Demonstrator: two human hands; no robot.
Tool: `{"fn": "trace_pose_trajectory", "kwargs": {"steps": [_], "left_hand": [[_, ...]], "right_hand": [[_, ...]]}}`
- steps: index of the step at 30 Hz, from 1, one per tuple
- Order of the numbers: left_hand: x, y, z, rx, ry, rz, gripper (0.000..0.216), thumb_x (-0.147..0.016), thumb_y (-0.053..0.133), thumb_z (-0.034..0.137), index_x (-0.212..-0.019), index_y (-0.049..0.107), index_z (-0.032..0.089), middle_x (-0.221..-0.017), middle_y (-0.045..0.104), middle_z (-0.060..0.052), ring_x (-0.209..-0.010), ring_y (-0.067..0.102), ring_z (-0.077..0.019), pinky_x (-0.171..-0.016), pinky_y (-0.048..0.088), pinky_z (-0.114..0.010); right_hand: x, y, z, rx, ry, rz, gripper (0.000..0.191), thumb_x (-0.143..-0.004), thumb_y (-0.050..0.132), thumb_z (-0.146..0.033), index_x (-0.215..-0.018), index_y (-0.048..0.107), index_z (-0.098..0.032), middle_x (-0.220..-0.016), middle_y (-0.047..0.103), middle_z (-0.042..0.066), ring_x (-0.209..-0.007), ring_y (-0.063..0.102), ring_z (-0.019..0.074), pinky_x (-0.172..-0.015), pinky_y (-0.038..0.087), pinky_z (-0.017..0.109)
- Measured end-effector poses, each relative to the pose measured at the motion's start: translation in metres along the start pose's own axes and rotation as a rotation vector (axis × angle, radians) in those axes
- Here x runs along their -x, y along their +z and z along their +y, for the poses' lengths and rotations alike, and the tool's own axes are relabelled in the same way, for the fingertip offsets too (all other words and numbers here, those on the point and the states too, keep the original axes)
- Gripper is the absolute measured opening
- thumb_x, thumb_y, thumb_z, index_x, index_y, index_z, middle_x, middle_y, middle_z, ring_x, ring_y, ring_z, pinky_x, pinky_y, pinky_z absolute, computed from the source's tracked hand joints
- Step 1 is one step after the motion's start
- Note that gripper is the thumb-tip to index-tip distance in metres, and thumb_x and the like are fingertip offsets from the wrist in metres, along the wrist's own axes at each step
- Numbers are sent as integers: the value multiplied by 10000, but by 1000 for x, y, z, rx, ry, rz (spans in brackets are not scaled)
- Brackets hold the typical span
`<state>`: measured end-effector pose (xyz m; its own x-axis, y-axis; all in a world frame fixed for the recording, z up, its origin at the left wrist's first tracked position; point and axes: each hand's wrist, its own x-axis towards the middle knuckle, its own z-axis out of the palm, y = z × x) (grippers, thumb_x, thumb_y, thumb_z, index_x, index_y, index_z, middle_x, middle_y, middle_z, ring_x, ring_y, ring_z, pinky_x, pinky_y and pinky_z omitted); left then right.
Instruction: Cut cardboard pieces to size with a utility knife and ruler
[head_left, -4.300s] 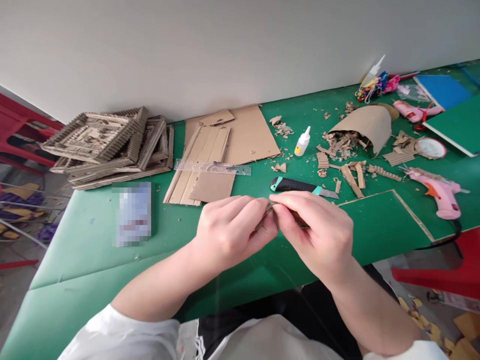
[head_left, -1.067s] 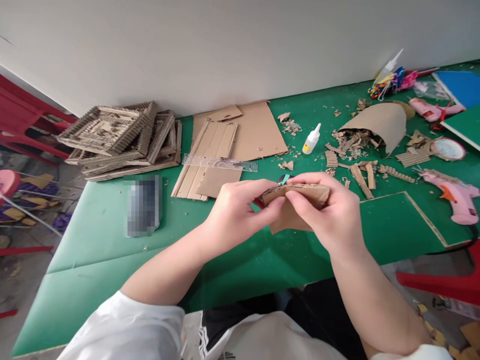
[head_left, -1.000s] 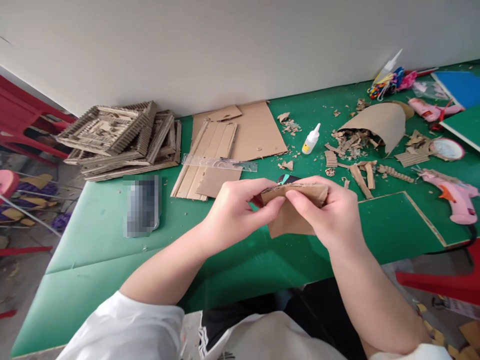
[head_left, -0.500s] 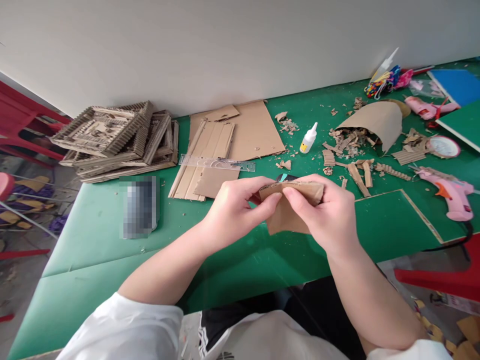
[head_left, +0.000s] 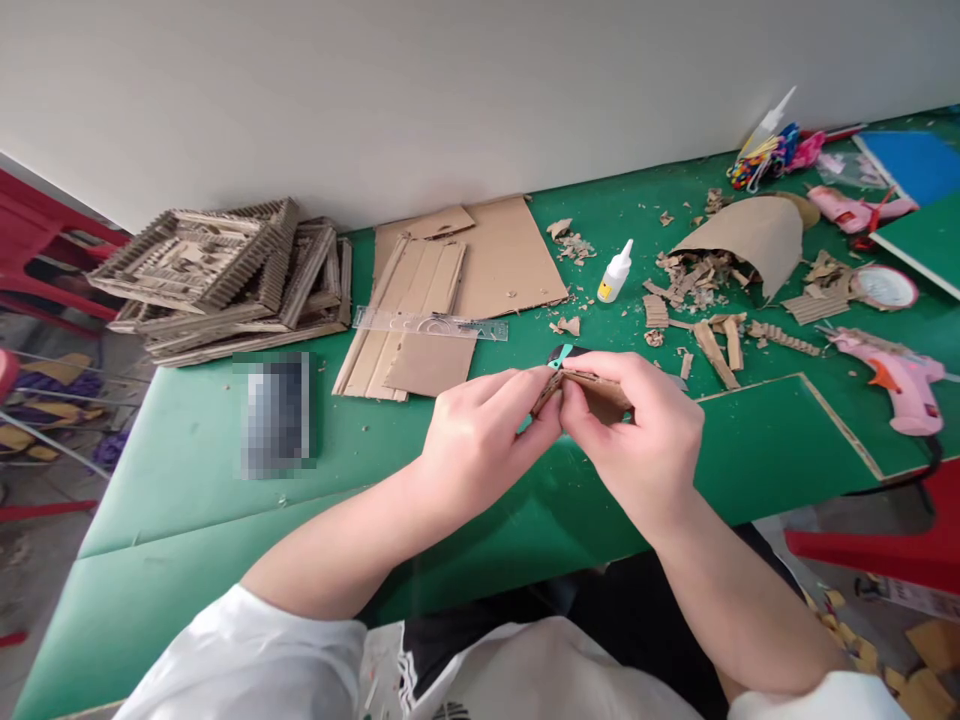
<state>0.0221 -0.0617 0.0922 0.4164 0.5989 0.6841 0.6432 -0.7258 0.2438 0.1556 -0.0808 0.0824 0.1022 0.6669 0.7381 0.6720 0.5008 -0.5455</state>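
A small piece of brown cardboard (head_left: 606, 398) is pinched between both hands above the green table. My left hand (head_left: 487, 425) grips its left part, thumb and fingers closed on it. My right hand (head_left: 637, 430) holds the right part, thumb beside the left thumb. The piece tilts so that its corrugated edge faces up, and the fingers cover much of it. Just behind the fingertips lies a black and teal object (head_left: 562, 355), mostly hidden. A white glue bottle (head_left: 615, 275) stands upright beyond my hands. Left of them, a clear ruler (head_left: 431, 324) rests across cardboard strips (head_left: 367, 365).
Stacked corrugated cardboard frames (head_left: 202, 260) stand at the left, near a blurred dark object (head_left: 277, 415). A large cardboard sheet (head_left: 514, 250) lies against the wall. Torn scraps (head_left: 697, 280), a curved cardboard piece (head_left: 757, 235) and a pink glue gun (head_left: 900, 375) occupy the right.
The cardboard has been tipped in my hands: its broad face showed before, and now the edge faces up. My hands have drawn closer together, thumbs nearly touching.
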Motion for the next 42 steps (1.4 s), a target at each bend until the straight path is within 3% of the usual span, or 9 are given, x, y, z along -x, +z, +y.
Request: {"fn": "trace_pose_trajectory", "kwargs": {"steps": [7, 10, 15, 18, 21, 25, 32, 36, 42], "left_hand": [[-3, 15, -25, 33, -142, -30, 81, -821, 547, 171, -772, 611, 173, -611, 593, 37, -516, 520, -61, -487, 356, -161], [0, 34, -47, -29, -276, -23, 106, -812, 539, 199, -728, 599, 172, -597, 576, 31, -493, 490, -66, -480, 334, -178], [9, 61, -67, -91, -296, 9, 146, -818, 513, 221, -689, 564, 175, -568, 517, 33, -512, 438, -79, -501, 298, -202], [12, 64, -68, -86, -318, 14, 105, -815, 514, 225, -741, 573, 177, -593, 520, 30, -535, 452, -86, -519, 312, -206], [11, 63, -70, -90, -357, 32, 95, -796, 520, 240, -765, 584, 178, -580, 512, 30, -528, 455, -92, -515, 316, -212], [11, 64, -74, -75, -414, 23, 117, -777, 522, 249, -817, 606, 178, -545, 502, 39, -498, 453, -94, -520, 328, -218], [18, 72, -71, 73, -535, -33, 268, -775, 506, 186, -1033, 573, 211, -727, 615, 28, -541, 506, -92, -572, 400, -216], [20, 75, -68, 155, -563, -43, 303, -740, 513, 135, -1028, 552, 220, -793, 624, 26, -542, 496, -83, -581, 416, -218], [20, 77, -71, 246, -572, -53, 240, -730, 521, 148, -959, 555, 210, -748, 572, 35, -522, 436, -71, -569, 403, -213]], "right_hand": [[-15, -19, 41, -188, 188, -269, 264, -829, 603, -281, -1088, 589, -234, -952, 684, 11, -861, 669, 145, -711, 569, 263], [-19, -25, 85, 67, 232, -253, 315, -828, 606, -369, -1109, 605, -227, -1026, 669, 51, -921, 639, 195, -750, 553, 352], [-4, -2, 121, 530, 92, -728, 437, -719, 712, -417, -1059, 664, -147, -1016, 677, 123, -959, 569, 303, -823, 486, 455], [0, 7, 114, 642, 23, -849, 340, -743, 696, -366, -1001, 675, -145, -910, 674, 116, -913, 550, 302, -781, 471, 429], [-6, 0, 103, 693, 12, -789, 227, -768, 675, -283, -955, 660, -154, -898, 666, 104, -914, 559, 292, -717, 469, 393], [-16, -25, 91, 620, 120, -493, 296, -815, 619, -356, -1055, 593, -186, -986, 668, 94, -787, 621, 249, -552, 454, 345], [-23, -41, 59, -481, 318, 1, 320, -863, 513, -415, -1151, 467, -286, -1014, 688, 40, -558, 643, 139, -400, 481, 260], [-18, -24, 44, -738, 259, 70, 294, -791, 601, -315, -1056, 487, -262, -944, 673, 4, -648, 657, 151, -474, 553, 286], [-9, -2, 31, -414, 15, -12, 244, -691, 679, -229, -796, 461, -253, -872, 669, 5, -800, 674, 174, -706, 582, 338]]}}
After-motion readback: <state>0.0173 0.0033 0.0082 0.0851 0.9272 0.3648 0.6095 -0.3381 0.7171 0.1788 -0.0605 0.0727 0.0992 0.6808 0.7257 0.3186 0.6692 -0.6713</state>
